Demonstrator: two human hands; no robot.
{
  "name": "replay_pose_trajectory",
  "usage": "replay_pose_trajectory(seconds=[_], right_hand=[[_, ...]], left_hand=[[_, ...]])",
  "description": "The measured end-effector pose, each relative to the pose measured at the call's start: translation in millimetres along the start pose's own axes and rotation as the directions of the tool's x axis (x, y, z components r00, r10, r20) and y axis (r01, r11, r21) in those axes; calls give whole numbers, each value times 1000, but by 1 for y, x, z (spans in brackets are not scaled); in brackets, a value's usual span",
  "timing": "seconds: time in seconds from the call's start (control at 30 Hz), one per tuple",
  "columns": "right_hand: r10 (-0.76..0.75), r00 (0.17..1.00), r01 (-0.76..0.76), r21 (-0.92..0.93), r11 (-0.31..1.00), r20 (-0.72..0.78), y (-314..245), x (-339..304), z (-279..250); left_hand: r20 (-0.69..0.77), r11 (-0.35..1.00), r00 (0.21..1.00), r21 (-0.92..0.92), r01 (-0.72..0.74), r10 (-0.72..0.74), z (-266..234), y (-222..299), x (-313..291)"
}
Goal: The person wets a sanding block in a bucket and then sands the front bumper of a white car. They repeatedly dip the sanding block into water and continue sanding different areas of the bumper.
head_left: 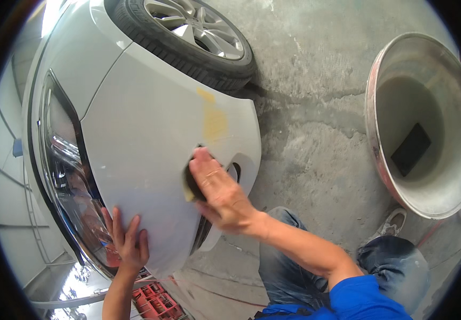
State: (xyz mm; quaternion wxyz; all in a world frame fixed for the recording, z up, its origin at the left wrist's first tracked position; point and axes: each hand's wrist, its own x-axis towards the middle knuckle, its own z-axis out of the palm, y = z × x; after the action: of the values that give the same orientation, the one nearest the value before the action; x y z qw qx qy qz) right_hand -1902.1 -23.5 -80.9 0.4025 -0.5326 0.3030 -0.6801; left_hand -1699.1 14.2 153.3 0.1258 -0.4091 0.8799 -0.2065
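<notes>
A white car bumper [139, 106] fills the left and middle of the view, with a yellowish patch [214, 121] on its surface. Against the bumper, just below that patch, my right hand [219, 189] presses a dark sanding pad with a pale yellowish edge [190, 186]. The fingers lie over the pad and hide most of it. My left hand [128, 240] rests on the bumper beside the headlight [67, 165], fingers spread, holding nothing.
On the right stands a large round bucket [374, 106] of cloudy water with a dark rectangular sheet [411, 149] in it. A car wheel [198, 32] is at the top. Below the bumper lies a red tool tray [155, 301] on the concrete floor [315, 144].
</notes>
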Motion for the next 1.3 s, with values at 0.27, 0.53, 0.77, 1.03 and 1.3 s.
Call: replay_pose_trajectory(seconds=[0.27, 0.53, 0.77, 1.03, 1.3], right_hand=[[44, 996, -51, -88, 995, -82, 30, -13, -7], [113, 976, -155, -230, 961, -187, 68, -9, -7], [178, 980, -154, 222, 963, -91, 68, 30, -17], [5, 999, -10, -165, 986, -35, 29, 21, 9], [-14, 992, -15, -236, 972, -123, 20, 8, 15]], left_hand=[[-1, 1000, 1000, -19, -13, 13, 0, 1, 1], [-12, 1000, 1000, -15, -16, 15, 1, 4, 9], [-1, 1000, 1000, 10, -17, 17, 3, 4, 6], [-13, 1000, 1000, -18, -9, 9, -2, 1, -1], [3, 1000, 1000, -15, 10, -10, 0, 2, -2]])
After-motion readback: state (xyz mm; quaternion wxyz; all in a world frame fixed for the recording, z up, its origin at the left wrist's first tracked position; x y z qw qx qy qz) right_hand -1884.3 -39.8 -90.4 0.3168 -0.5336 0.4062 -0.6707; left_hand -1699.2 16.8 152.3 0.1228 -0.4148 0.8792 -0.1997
